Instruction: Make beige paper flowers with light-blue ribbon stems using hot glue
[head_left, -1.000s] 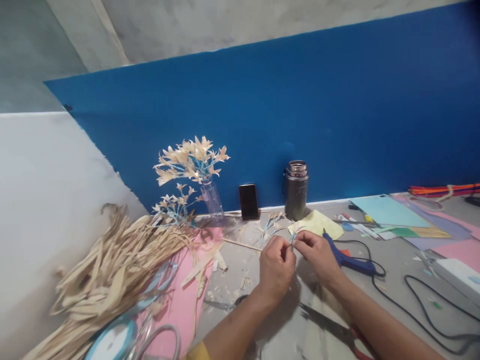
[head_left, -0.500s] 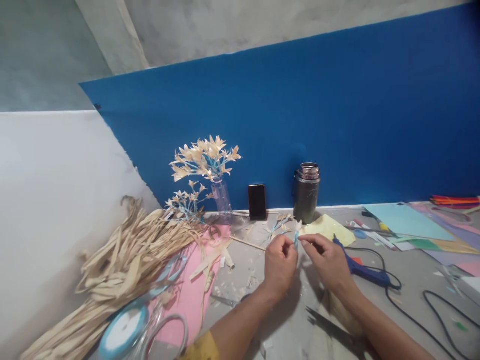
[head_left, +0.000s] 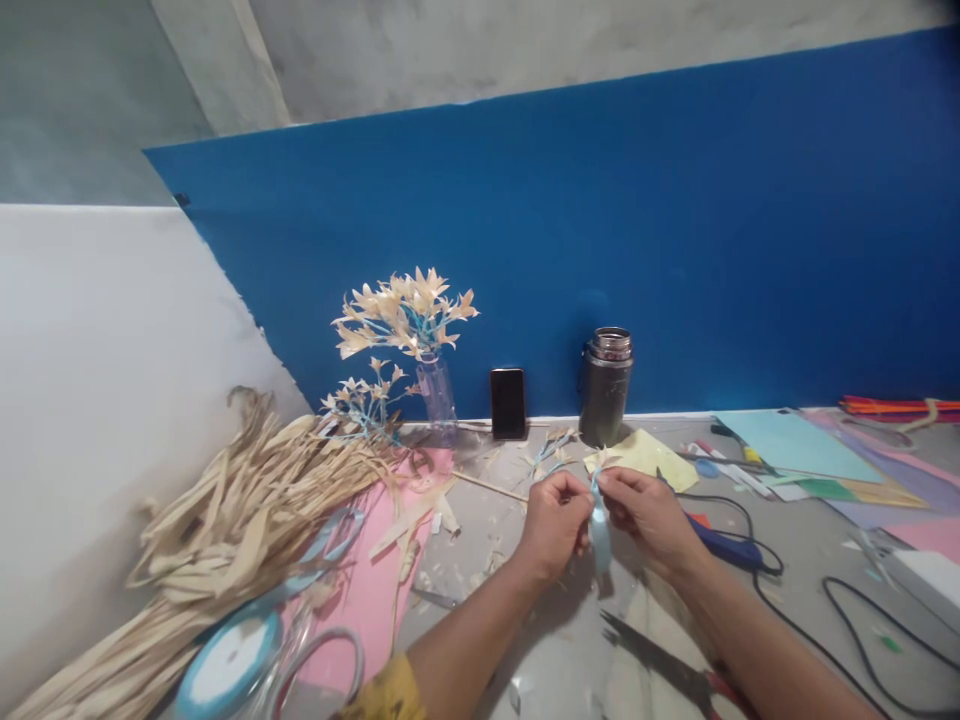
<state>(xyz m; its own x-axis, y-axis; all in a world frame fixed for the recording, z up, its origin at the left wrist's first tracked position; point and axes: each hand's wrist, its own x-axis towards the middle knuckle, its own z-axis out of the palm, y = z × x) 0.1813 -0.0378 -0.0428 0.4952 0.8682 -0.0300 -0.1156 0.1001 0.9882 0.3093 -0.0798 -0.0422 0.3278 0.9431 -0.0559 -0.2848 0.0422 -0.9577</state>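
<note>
Left hand [head_left: 553,520] and right hand [head_left: 651,515] pinch blue ribbon [head_left: 600,530]; vase [head_left: 437,395] holds paper flowers [head_left: 405,310].

Head-worn view — forward, downward, close over the worktable [head_left: 814,535]

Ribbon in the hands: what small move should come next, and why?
Probably another turn of the light blue ribbon round the piece pinched between the left hand and right hand: a loose tail hangs below them, and the finished flowers in the vase have blue-wrapped stems.
</note>
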